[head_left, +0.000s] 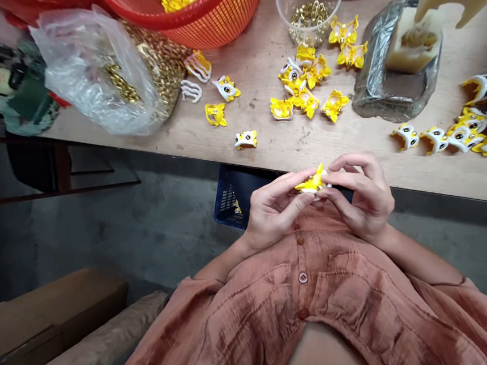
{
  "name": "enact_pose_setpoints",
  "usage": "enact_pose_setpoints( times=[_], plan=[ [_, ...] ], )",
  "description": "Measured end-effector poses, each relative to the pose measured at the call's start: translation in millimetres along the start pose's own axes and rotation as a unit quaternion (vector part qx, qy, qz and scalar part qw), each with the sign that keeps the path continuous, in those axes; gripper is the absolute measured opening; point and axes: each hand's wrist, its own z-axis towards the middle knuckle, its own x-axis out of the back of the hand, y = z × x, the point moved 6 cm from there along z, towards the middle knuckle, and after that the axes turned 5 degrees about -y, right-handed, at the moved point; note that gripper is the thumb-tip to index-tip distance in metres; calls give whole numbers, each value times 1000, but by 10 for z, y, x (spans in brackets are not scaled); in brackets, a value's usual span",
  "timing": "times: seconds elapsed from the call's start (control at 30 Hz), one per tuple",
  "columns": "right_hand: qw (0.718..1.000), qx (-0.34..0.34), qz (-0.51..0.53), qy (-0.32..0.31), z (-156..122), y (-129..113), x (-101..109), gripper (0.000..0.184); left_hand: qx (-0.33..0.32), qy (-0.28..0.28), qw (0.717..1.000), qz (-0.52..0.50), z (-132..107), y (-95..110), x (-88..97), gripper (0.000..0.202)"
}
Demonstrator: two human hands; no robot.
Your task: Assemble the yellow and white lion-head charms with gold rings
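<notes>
In front of my chest, just off the table's edge, I hold a small yellow-and-white plastic hair claw clip (311, 183) shaped like an animal face. My left hand (273, 208) pinches its left side between thumb and fingers. On its right side the fingertips and thumb of my right hand (359, 195) close around a white part, mostly hidden by the fingers. Closest on the table lies a white-and-yellow clip half (246, 139) with a painted eye. Beyond it is a loose cluster of yellow clips (306, 94).
A red basket (215, 21) of yellow pieces, a plastic bag (94, 78) of brass-coloured parts and a clear tub (280, 4) of metal springs stand behind. A press-like fixture (374, 74) is at right, near finished-looking clips (464, 136). Below the table sits a blue crate (227, 218).
</notes>
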Motion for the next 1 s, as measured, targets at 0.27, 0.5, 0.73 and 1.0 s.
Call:
enact_pose_setpoints(
  times=[0.27,0.5,0.73,1.0],
  plan=[
    [990,100,-90,-35,61,-164,25,29,28,19,998,-53,-21,-18,0,36],
    [999,41,-2,-22,-3,-80,32,23,80,29,995,-60,-98,-139,50,42],
    [984,-127,122,2,-29,42,74,10,89,49,994,-43,-104,-156,85,44],
    [968,-135,209,11,-35,137,56,8,88,58,994,-36,-74,-110,59,45]
  ],
)
